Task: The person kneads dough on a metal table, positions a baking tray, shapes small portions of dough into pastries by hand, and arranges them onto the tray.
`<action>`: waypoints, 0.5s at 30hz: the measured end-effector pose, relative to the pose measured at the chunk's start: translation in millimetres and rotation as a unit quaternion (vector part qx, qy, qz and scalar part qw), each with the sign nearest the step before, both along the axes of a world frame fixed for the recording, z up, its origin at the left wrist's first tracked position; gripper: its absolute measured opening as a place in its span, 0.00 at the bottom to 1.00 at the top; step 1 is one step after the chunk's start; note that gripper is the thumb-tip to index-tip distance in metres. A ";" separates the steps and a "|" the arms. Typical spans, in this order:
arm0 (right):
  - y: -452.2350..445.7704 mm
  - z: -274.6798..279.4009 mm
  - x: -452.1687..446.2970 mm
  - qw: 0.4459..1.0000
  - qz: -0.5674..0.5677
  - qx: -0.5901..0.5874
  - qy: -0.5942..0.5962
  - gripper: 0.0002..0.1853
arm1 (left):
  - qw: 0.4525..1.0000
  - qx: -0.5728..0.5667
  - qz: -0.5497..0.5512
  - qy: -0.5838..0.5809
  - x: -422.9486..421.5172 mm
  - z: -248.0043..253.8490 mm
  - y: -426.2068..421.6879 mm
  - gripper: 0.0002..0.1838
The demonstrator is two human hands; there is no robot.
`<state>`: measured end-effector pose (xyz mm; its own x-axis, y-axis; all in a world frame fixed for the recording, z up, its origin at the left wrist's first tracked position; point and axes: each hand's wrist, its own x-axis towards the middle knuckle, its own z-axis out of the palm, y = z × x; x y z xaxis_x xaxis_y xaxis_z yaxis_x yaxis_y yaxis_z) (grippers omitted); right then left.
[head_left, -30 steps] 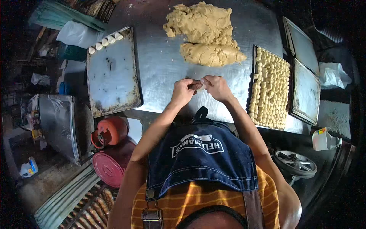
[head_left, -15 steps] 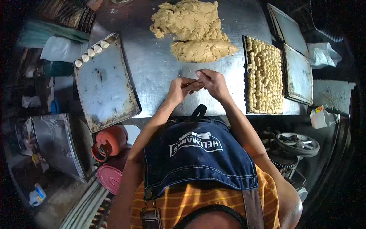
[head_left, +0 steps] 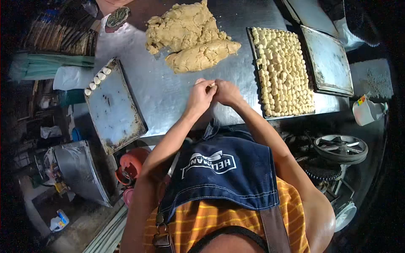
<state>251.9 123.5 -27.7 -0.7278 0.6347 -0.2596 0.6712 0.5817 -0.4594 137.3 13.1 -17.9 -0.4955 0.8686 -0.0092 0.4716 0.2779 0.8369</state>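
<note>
My left hand [head_left: 200,98] and my right hand [head_left: 228,92] meet over the near part of the metal table [head_left: 166,99]. Both have curled fingers, closed around a small pale piece of dough [head_left: 212,85], mostly hidden by the fingertips. Just beyond them lies a smooth, elongated roll of yellowish dough [head_left: 203,57], against a larger, rough dough mass [head_left: 181,27]. The left tray [head_left: 110,110] bears several pale dough pieces [head_left: 97,80] in a row at its far left edge. Many small shaped pieces [head_left: 283,71] fill the tray to the right.
More metal trays [head_left: 328,59] lie at the far right. A person's arm [head_left: 113,5] shows at the top left beside a dark greenish object [head_left: 118,17]. Below the table are a spoked wheel [head_left: 341,149], a red gas cylinder [head_left: 134,163] and a plastic jug [head_left: 368,110].
The view has turned and shifted, so table and trays appear displaced, and the person's arm at the top has come into sight. My hands have drawn closer together, hiding more of the piece between them.
</note>
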 end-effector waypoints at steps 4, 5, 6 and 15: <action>22.9 -6.8 21.7 0.999 -0.014 -0.003 -0.034 0.18 | 0.977 -0.076 -0.084 0.182 8.6 -15.6 9.7 0.17; 31.7 -9.5 27.0 0.999 -0.031 -0.022 0.008 0.19 | 0.969 -0.076 -0.095 0.213 13.5 -18.0 14.0 0.19; 35.7 -12.4 32.4 0.997 -0.048 -0.043 0.047 0.19 | 0.961 -0.078 -0.107 0.241 19.8 -20.1 13.7 0.20; 15.3 -36.3 -59.4 0.973 -0.159 0.149 0.075 0.33 | 0.992 0.121 0.008 -0.028 -33.6 -7.3 -49.4 0.20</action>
<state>192.5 138.9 -64.0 -0.4970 0.8654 0.0643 0.7778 0.4771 -0.4090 103.8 -36.3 -25.2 -0.5137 0.8409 0.1704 0.4199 0.0731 0.9046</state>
